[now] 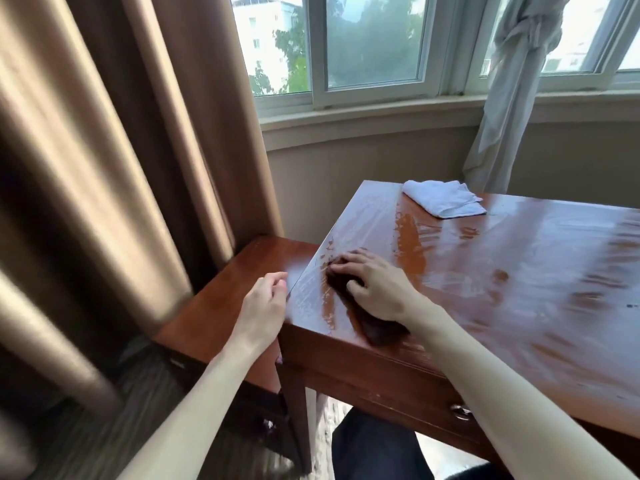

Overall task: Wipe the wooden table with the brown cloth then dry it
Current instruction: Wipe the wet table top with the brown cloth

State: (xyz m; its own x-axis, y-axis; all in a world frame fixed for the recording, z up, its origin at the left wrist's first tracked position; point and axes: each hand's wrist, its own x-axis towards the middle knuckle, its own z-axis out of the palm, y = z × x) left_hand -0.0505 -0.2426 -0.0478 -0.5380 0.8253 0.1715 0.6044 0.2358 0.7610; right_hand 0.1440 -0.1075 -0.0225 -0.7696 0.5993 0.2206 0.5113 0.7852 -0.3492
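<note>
Wooden table [519,271] shines wet in streaks; one white cloth [445,199] lies folded at its 12 o'clock edge, well apart from one brown cloth [367,317] at 9 o'clock. Right hand [374,285] presses flat on the brown cloth, fingers spread. Left hand [265,299] hovers loosely curled, empty, over a lower side table [242,268].

Glossy wooden table [519,271], seemingly wet-streaked.
</note>
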